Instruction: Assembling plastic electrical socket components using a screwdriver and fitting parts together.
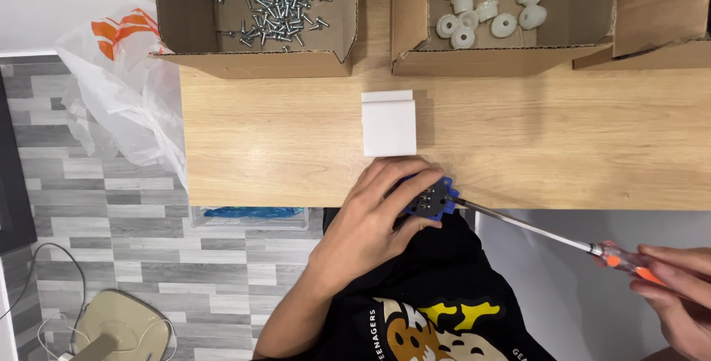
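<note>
Your left hand [370,216] has its grip clamped on the small blue-and-black part [431,199] at the desk [281,146] edge; your right hand [678,294] pinches the screwdriver [541,231], its tip touching that part.

The person wears a black T-shirt [444,294] with a cartoon print in yellow, orange and white at the bottom centre of the frame, ringed by small white lettering. Both forearms are bare, without sleeves, watch or rings.
</note>
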